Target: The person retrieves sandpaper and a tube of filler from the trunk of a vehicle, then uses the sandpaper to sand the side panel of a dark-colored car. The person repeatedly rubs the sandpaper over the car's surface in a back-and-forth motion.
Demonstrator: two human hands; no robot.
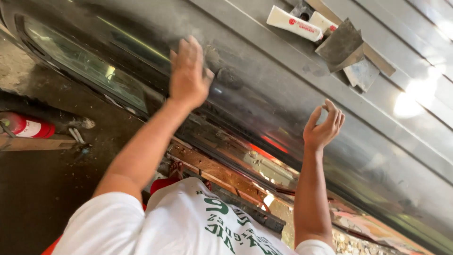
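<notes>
My left hand (188, 71) lies palm-down on the dusty dark body panel (264, 94) of a vehicle, just right of its side window (85, 66). I see only the back of this hand, and a small dark bit shows by the thumb. Whether something sits under the palm is hidden. My right hand (323, 125) is raised lower on the same panel, empty, with its fingers apart and slightly curled. My white shirt with green print (198, 222) fills the bottom of the view.
A white tube (295, 22) and two metal scraper blades (347, 45) (361, 73) rest on the panel's ridges at top right. A red fire extinguisher (26, 126) and a wooden plank (35, 143) lie on the dark floor at left.
</notes>
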